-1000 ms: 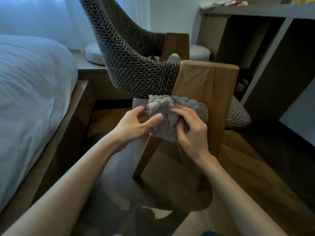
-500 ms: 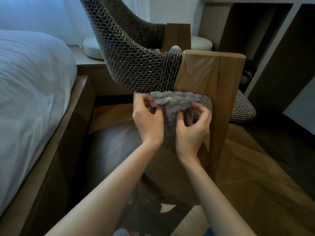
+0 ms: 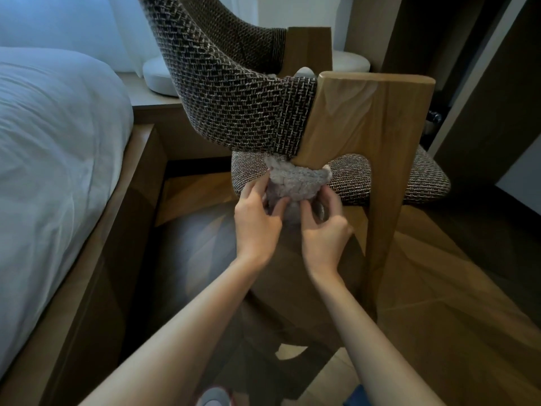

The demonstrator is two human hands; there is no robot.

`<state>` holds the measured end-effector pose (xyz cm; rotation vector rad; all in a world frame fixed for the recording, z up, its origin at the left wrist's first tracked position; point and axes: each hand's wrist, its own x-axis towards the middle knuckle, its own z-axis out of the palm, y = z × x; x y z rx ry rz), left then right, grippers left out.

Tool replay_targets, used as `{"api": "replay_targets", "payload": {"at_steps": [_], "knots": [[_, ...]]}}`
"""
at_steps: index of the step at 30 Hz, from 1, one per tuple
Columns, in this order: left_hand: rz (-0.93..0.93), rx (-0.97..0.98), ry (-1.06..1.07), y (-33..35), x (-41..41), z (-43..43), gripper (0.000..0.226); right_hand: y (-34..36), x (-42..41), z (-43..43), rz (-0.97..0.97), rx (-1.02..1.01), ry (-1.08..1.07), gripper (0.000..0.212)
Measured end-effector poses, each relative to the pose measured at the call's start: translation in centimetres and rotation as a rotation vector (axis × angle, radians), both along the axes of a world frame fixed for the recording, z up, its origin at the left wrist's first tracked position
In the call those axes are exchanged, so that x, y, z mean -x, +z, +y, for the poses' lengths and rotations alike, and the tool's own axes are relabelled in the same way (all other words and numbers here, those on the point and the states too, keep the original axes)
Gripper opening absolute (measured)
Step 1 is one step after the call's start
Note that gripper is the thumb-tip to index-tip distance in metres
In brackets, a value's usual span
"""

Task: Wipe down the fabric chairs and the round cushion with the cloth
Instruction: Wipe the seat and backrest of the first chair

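While left hand (image 3: 257, 227), right hand (image 3: 325, 233) grip cloth (image 3: 295, 183) | touching chair seat (image 3: 352, 177)

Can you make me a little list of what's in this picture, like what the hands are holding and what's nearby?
hands: left hand and right hand both hold the cloth
cloth spot: bunched up at the edge of the seat, just below the chair back
chair: woven fabric, with a wooden leg
behind the chair: a white round cushion on a low ledge
left side: a bed with white bedding
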<state>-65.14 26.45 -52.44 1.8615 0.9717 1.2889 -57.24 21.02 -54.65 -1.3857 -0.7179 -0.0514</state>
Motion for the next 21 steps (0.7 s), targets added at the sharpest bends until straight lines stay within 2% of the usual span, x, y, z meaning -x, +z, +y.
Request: {"api": "replay_targets", "payload": {"at_steps": [6,10,14,17,21], "knots": [[-0.017,0.065,0.057,-3.3,0.8,0.2,0.042,-2.9,0.2,0.1,-0.052,-0.003,-0.037,0.03],[0.022,0.055,0.074,-5.7,1.3,0.5,0.04,-5.9,0.4,0.5,-0.119,0.131,-0.067,0.022],[0.168,0.111,0.136,-9.8,2.1,0.8,0.041,-10.3,0.9,1.3,0.075,0.295,0.102,0.023],[0.158,0.187,0.154,-12.5,2.2,1.4,0.041,-13.5,0.5,2.0,0.087,0.39,0.161,0.019],[0.217,0.22,0.094,-16.2,3.4,3.0,0.041,-16.9,0.6,3.3,0.306,0.515,0.367,0.026]]}}
